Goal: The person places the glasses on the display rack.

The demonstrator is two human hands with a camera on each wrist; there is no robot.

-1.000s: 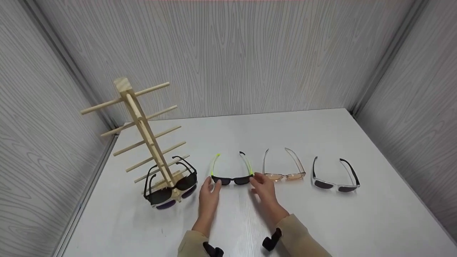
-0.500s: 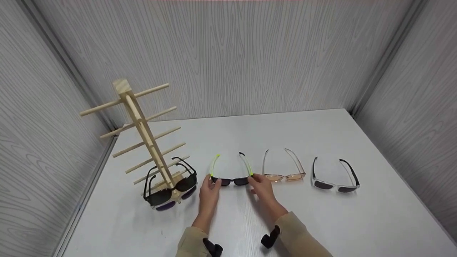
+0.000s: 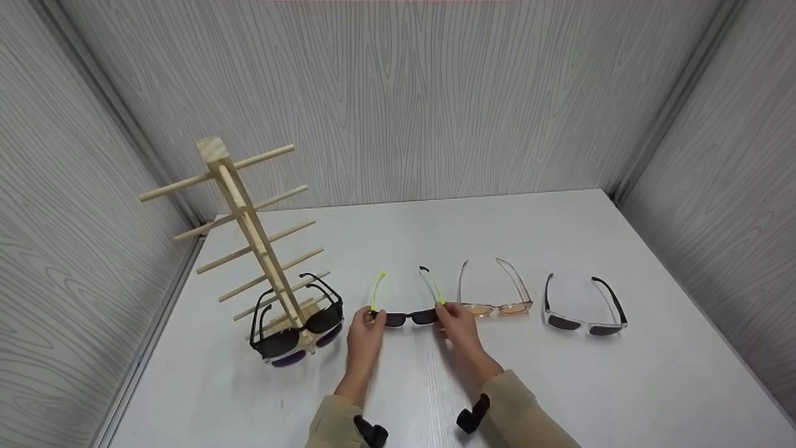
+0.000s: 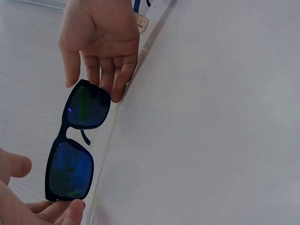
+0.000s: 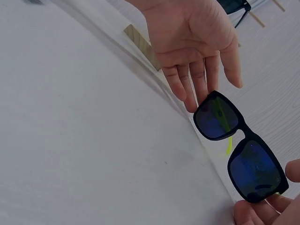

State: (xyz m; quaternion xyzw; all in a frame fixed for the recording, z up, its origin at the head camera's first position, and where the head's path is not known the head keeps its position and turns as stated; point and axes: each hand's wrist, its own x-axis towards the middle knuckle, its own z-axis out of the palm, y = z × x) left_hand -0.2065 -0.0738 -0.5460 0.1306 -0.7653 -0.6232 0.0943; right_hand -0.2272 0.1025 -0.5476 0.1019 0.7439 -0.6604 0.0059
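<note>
Black-framed sunglasses (image 3: 424, 317) with neon-yellow temples lie unfolded in front of me, dark lenses towards me. My left hand (image 3: 364, 339) holds their left corner, its thumb by the lens. At the right corner, my right hand (image 3: 461, 328) holds the frame the same way. The left wrist view shows the lenses (image 4: 71, 168) with a blue-green sheen, my right hand (image 4: 101, 42) at the upper end and my left hand (image 4: 18, 201) at the lower. In the right wrist view, the fingers of each hand reach behind the frame's ends.
A wooden eyewear stand (image 3: 255, 233) with several pegs rises at the left. Black sunglasses (image 3: 280, 341) hang low on it, with a purple-lensed pair (image 3: 289, 358) beneath. Right of my hands lie clear peach glasses (image 3: 495, 308) and white-fronted sunglasses (image 3: 584, 323) with dark temples.
The yellow-templed sunglasses have shifted slightly right and towards me, with both hands at their corners. The stand and the other glasses stay put.
</note>
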